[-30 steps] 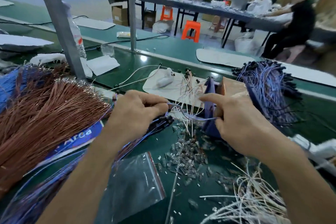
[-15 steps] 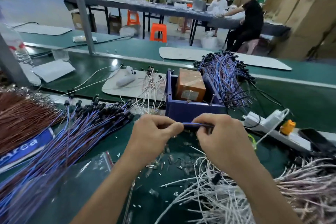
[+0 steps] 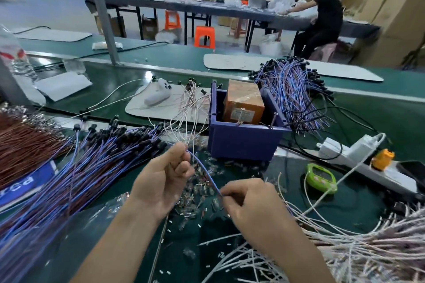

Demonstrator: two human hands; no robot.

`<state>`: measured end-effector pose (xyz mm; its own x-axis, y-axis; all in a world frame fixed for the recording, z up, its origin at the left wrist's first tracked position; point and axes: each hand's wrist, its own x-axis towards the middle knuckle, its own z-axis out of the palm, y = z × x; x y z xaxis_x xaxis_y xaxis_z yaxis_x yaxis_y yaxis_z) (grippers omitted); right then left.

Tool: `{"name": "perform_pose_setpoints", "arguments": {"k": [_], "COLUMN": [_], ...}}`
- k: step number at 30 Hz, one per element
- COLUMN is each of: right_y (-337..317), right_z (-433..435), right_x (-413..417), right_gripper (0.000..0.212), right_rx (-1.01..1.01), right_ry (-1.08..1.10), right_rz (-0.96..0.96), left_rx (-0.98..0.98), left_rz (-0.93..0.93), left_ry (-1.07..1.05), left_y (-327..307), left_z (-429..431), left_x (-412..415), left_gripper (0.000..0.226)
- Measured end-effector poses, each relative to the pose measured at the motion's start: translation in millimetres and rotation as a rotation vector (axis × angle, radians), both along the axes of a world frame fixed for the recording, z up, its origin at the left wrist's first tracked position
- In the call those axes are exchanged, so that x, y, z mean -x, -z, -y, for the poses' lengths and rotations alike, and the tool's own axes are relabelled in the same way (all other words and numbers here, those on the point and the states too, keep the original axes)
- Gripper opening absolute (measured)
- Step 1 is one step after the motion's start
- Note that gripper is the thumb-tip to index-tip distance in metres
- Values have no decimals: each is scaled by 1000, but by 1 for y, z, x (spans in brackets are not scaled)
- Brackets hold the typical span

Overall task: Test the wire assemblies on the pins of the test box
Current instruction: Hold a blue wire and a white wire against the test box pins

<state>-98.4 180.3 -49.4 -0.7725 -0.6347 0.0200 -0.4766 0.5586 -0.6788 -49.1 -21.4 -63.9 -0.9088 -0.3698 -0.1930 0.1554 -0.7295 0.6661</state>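
Left hand (image 3: pixel 165 181) is pinching one end of a single blue wire (image 3: pixel 205 173), fingers curled around it. Right hand (image 3: pixel 250 209) is pinching the other end between thumb and forefinger. The wire is arcing between them above the green bench (image 3: pixel 391 110), just in front of the purple test box (image 3: pixel 243 145) and not touching it. An orange block (image 3: pixel 243 103) is sitting inside the box. A blue wire pile (image 3: pixel 92 163) is lying left of the hands, and white wires (image 3: pixel 345 250) are lying lower right.

Green bench (image 3: pixel 358 209), wire bundles (image 3: pixel 92 163), perhaps connectors (image 3: pixel 197 193)
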Motion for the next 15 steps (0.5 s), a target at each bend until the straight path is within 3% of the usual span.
{"name": "perform_pose_setpoints", "arguments": {"k": [3, 5, 7, 11, 15], "right_y": [0, -2, 0, 1, -1], "right_z": [5, 10, 12, 14, 17], "right_x": [-4, -4, -3, -5, -7], "right_gripper": [40, 28, 17, 14, 20], "right_rx": [182, 326, 424, 535, 601], "right_ry": [-20, 6, 66, 106, 113], "right_rz": [58, 167, 239, 457, 569], "left_rx": [486, 725, 785, 792, 665], "left_rz": [41, 41, 46, 56, 16], "left_ry": [121, 119, 61, -33, -26], "left_y": [0, 1, 2, 1, 0], "left_z": [-11, -21, -28, -30, -34], "left_x": [1, 2, 2, 0, -3], "left_gripper": [13, 19, 25, 26, 14]}}
